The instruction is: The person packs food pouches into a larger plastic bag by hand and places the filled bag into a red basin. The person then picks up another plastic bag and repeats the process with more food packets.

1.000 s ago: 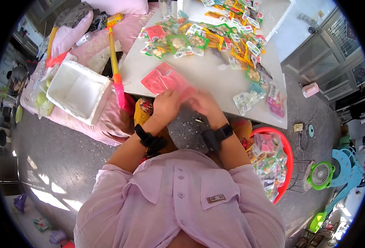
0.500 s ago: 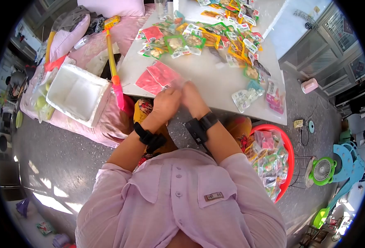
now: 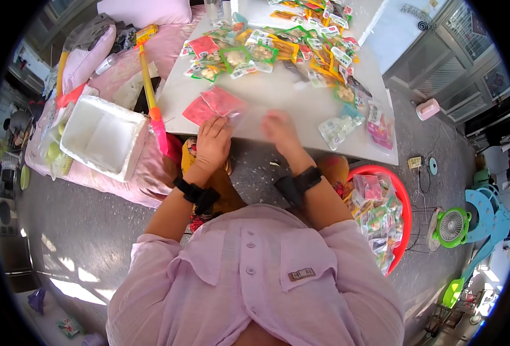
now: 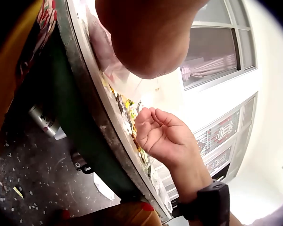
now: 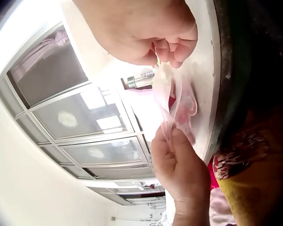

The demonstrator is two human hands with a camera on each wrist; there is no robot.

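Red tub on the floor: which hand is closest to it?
The right hand: it's over the table, up and left of the red tub. The left hand is farther left, holding the pink bag.

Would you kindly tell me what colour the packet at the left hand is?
The packet is pinkish-red, showing best in the head view.

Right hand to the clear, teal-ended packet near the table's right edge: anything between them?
Nothing: in the head view, only bare tabletop lies between the right hand and the teal-ended packet.
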